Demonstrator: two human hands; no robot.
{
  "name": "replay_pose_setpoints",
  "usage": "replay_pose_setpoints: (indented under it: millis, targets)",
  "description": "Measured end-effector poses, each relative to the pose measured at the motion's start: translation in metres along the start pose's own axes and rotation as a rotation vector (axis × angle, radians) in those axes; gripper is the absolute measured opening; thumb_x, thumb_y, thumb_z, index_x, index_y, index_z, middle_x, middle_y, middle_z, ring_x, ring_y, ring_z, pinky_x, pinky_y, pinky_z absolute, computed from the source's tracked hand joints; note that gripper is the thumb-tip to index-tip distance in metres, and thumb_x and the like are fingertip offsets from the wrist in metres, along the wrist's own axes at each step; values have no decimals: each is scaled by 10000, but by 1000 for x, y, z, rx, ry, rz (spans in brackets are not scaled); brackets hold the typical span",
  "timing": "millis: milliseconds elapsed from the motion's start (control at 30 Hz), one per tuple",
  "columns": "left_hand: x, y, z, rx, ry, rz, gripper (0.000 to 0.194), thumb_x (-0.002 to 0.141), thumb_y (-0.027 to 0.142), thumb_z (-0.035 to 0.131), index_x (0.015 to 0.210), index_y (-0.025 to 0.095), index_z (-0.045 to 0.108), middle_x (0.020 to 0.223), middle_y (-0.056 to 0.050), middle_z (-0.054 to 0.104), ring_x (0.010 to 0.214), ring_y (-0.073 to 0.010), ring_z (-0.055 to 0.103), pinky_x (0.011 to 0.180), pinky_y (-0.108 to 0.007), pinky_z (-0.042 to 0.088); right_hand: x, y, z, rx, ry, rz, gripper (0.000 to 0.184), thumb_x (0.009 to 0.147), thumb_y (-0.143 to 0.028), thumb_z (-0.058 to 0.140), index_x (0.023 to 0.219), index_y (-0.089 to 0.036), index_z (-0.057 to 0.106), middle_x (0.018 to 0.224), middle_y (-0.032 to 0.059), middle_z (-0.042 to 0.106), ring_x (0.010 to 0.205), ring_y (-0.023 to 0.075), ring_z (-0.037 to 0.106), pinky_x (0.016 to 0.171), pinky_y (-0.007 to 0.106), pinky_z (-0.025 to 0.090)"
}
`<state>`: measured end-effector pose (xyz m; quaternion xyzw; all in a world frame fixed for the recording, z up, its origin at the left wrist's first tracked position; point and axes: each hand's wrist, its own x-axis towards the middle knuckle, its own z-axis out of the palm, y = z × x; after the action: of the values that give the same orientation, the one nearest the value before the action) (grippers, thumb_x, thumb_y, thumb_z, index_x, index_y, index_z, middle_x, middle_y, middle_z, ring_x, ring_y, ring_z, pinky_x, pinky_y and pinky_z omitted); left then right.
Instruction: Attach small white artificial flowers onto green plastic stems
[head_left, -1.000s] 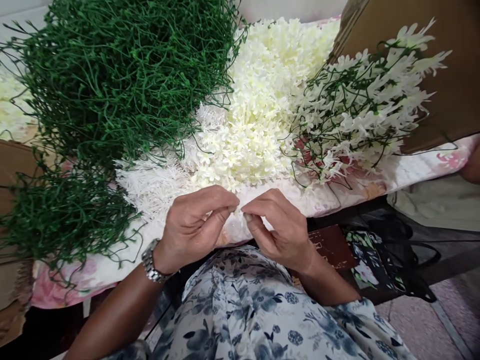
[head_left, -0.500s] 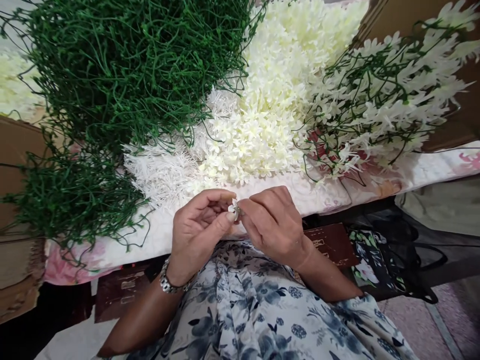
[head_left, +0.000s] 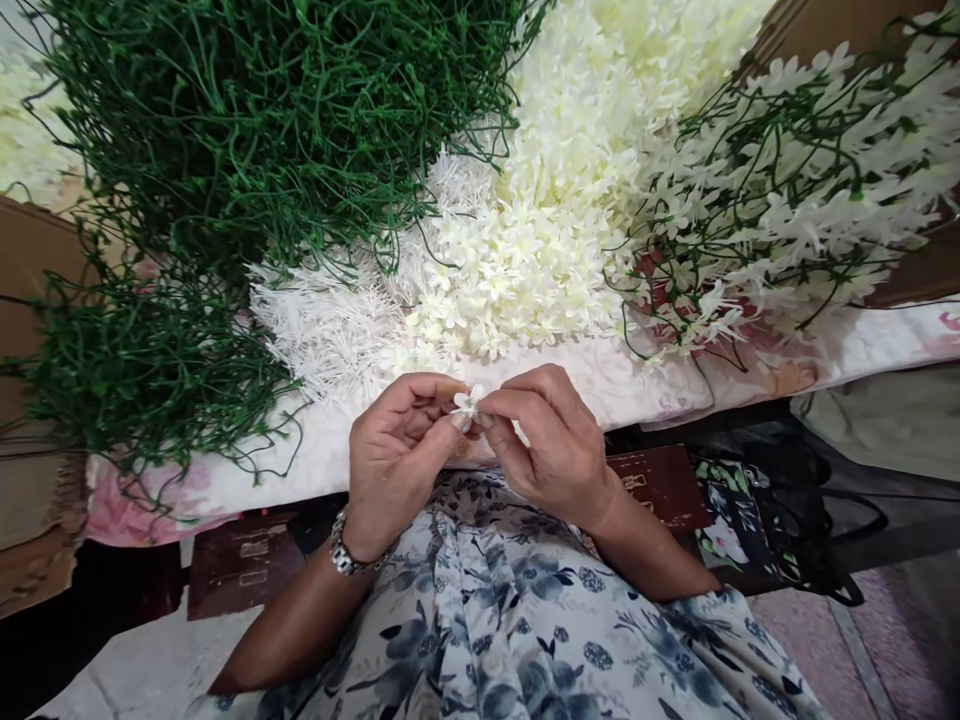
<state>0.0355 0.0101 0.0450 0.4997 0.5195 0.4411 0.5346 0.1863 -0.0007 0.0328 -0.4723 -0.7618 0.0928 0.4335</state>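
A small white artificial flower [head_left: 467, 403] is pinched between my two hands, just in front of the table edge. My left hand [head_left: 401, 460] grips it with thumb and fingertips from the left. From the right, my right hand [head_left: 559, 450] holds its edge between thumb and forefinger. Beyond my hands lies a heap of loose cream-white flower heads [head_left: 517, 270]. Beside it is a pile of thin white pieces, apparently stamens [head_left: 330, 325]. Green plastic stems [head_left: 285, 130] rise in a large mound at the back left.
Flowers joined to green stems [head_left: 810, 200] are piled at the right. A smaller clump of green stems [head_left: 150, 370] lies at the left by a cardboard box [head_left: 37, 500]. A floral cloth [head_left: 322, 455] covers the table. A black flowered bag [head_left: 742, 520] sits below at the right.
The flower now faces up with its petals spread more in view. My right thumb and forefinger have opened into a looser pinch on it. The view has shifted slightly.
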Motion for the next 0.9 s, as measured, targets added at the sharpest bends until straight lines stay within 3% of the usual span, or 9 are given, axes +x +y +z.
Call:
replay_pose_setpoints:
  millis: [467, 767, 900]
  targets:
    - [-1, -4, -2, -14, -47, 103, 139, 765, 123, 642, 882, 195, 659, 842, 8, 659, 706, -69, 611, 605, -137, 495, 5, -2, -2, -119, -61, -8, 89, 830, -143, 524, 766, -149, 586, 708, 48, 572, 705, 162, 509, 654, 315, 426]
    - [1, 0, -3, 207, -121, 246, 163, 762, 65, 622, 891, 162, 649, 876, -10, 630, 761, -66, 601, 696, -145, 493, 4, 0, 0, -104, -48, 19, 120, 845, -150, 499, 754, -156, 576, 693, 47, 563, 686, 152, 500, 641, 305, 430]
    - [1, 1, -5, 165, -197, 264, 188, 783, 101, 610, 952, 169, 655, 928, -30, 639, 809, -90, 609, 731, -178, 503, 2, 3, 0, 7, -15, 65, 85, 831, -121, 508, 792, -158, 574, 702, 41, 565, 686, 140, 521, 620, 285, 445]
